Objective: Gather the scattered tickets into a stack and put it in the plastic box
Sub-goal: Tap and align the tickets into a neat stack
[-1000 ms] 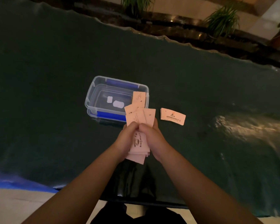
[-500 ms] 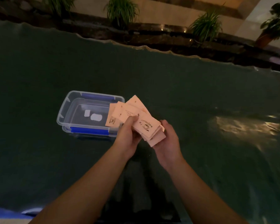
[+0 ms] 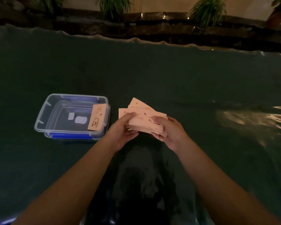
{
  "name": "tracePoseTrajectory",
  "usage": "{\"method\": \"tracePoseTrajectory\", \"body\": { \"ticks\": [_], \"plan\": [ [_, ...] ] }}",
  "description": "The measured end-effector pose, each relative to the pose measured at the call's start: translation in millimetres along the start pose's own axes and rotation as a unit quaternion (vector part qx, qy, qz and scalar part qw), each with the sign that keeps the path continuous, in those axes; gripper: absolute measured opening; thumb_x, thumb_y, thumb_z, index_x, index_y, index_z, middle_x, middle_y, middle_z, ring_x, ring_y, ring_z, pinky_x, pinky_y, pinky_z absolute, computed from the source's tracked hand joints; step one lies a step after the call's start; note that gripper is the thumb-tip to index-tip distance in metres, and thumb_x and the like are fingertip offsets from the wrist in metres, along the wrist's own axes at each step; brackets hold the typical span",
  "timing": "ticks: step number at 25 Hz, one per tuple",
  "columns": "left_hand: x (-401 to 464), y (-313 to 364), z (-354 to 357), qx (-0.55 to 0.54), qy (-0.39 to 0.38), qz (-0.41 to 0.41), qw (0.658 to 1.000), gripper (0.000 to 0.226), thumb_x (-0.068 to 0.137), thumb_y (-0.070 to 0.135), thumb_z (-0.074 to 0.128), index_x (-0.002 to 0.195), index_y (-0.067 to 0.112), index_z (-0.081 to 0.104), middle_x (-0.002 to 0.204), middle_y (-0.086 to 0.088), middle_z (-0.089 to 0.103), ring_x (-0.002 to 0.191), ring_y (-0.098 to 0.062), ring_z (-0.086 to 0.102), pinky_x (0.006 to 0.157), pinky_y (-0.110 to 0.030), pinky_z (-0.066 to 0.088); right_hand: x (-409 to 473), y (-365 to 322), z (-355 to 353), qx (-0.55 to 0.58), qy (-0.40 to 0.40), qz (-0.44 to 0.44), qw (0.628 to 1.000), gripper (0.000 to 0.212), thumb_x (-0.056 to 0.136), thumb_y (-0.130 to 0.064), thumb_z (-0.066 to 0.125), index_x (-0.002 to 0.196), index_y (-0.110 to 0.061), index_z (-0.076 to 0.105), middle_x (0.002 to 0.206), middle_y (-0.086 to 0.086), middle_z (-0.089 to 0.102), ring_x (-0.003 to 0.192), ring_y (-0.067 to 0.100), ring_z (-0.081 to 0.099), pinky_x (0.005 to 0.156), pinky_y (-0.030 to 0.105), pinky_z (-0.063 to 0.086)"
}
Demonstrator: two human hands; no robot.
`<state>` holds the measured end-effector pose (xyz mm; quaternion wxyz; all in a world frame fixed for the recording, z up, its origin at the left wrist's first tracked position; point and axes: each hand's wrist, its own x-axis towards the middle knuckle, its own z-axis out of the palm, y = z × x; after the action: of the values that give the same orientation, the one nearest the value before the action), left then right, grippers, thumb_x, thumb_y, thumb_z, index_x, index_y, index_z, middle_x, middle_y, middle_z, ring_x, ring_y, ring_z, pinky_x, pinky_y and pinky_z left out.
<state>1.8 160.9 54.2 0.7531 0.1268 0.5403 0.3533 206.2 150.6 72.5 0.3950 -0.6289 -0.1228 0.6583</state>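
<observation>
A loose stack of pale pink tickets is held above the dark green table cover, just right of the clear plastic box. My left hand grips the stack's left end and my right hand grips its right end, thumbs on top. The tickets are fanned and uneven, with corners sticking out at the back. The box has blue clips and sits open on the table at centre left. One single ticket leans against the box's inner right wall.
The green cover spreads over the whole table, glossy and wrinkled at the right. A dark stone ledge with potted plants runs behind the table's far edge. A blue strip shows at the lower left corner.
The view has shifted right, so the box now sits further left. Both hands have turned the ticket stack sideways and moved it right of the box. The lone ticket on the table is gone from view.
</observation>
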Motion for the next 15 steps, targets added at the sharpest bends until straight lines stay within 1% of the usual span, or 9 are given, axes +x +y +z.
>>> {"method": "tracePoseTrajectory", "body": {
  "ticks": [2,4,7,10,11,13,15],
  "plan": [
    [12.8,17.0,-8.2,0.056,0.009,-0.019,0.998,0.052,0.077,0.032,0.087,0.123,0.019,0.067,0.104,-0.008,0.083,0.111,-0.031,0.074,0.089,-0.045,0.060,16.8,-10.6,5.2,-0.042,-0.006,0.009,0.999,0.063,0.076,-0.012,0.094,0.131,-0.013,0.064,0.111,0.008,0.084,0.103,0.025,0.080,0.084,0.046,0.067],
    [26.1,27.9,-13.5,0.104,0.020,-0.036,0.994,0.047,0.080,0.029,0.085,0.122,0.020,0.066,0.101,-0.008,0.084,0.109,-0.030,0.073,0.088,-0.044,0.060,33.9,-15.1,13.9,-0.079,0.000,0.010,0.997,0.062,0.075,-0.013,0.095,0.129,-0.013,0.065,0.109,0.007,0.084,0.103,0.025,0.080,0.091,0.049,0.065],
    [45.6,28.2,-15.7,0.138,0.059,-0.051,0.987,0.044,0.083,0.029,0.082,0.123,0.019,0.064,0.116,-0.009,0.078,0.108,-0.027,0.071,0.086,-0.040,0.059,57.2,-10.7,22.7,-0.129,0.024,0.013,0.991,0.058,0.074,-0.017,0.096,0.125,-0.016,0.067,0.107,0.004,0.084,0.102,0.023,0.079,0.093,0.048,0.064],
    [61.3,19.5,-16.1,0.200,0.092,-0.064,0.973,0.047,0.085,0.039,0.078,0.123,0.017,0.061,0.122,-0.007,0.067,0.110,-0.024,0.065,0.094,-0.040,0.056,74.1,4.3,18.9,-0.177,0.050,0.033,0.982,0.052,0.072,-0.025,0.097,0.117,-0.016,0.072,0.109,0.004,0.082,0.099,0.022,0.079,0.091,0.045,0.065],
    [65.5,15.8,-15.8,0.236,0.102,-0.065,0.964,0.050,0.086,0.044,0.076,0.124,0.016,0.059,0.122,-0.005,0.064,0.111,-0.023,0.062,0.095,-0.040,0.055,77.9,9.9,16.6,-0.189,0.061,0.043,0.979,0.049,0.071,-0.028,0.097,0.112,-0.016,0.073,0.109,0.004,0.082,0.099,0.022,0.078,0.091,0.043,0.065],
    [69.9,8.9,-12.3,0.297,0.121,-0.058,0.945,0.063,0.088,0.053,0.070,0.137,0.017,0.053,0.126,-0.004,0.060,0.113,-0.024,0.059,0.099,-0.041,0.053,81.4,16.8,13.0,-0.204,0.077,0.060,0.974,0.046,0.070,-0.037,0.095,0.106,-0.018,0.073,0.107,0.003,0.080,0.099,0.021,0.075,0.090,0.042,0.064],
    [73.0,3.9,-8.5,0.302,0.145,-0.050,0.941,0.072,0.087,0.055,0.070,0.146,0.017,0.049,0.134,-0.006,0.060,0.115,-0.024,0.061,0.101,-0.043,0.054,84.7,17.4,12.7,-0.207,0.084,0.065,0.973,0.048,0.068,-0.041,0.095,0.104,-0.019,0.073,0.106,0.002,0.079,0.099,0.020,0.073,0.087,0.042,0.064]
  ]
}}
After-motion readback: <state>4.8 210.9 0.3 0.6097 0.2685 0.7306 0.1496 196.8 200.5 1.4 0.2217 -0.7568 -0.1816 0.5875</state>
